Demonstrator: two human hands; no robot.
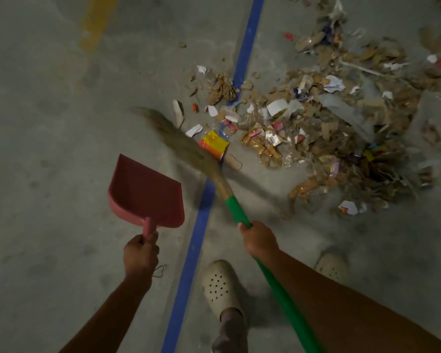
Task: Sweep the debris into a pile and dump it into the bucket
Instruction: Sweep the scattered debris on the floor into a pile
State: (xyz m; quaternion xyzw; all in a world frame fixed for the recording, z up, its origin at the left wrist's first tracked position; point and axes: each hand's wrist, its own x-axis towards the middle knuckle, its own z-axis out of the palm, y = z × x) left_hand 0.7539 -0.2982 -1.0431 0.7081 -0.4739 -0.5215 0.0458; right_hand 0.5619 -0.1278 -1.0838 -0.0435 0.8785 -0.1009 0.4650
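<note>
Concrete floor (49, 110): the debris (341, 128) lay loosely heaped right of the blue line (247, 44), with 1 thin fringe of scraps straddling it. Gathering was judged partly done. The broom (189, 149), blurred, angled at that fringe beside a yellow wrapper (214, 143). The dustpan (145, 192) carried nothing. No bucket was in view, so dumping remained outstanding. The right hand (259, 240) gripped the green broom handle; the left hand (140, 253) gripped the dustpan's handle.

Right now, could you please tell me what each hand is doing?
Left hand: closed, holding the red dustpan by its handle.
Right hand: closed, holding the broom by its green handle.
</note>
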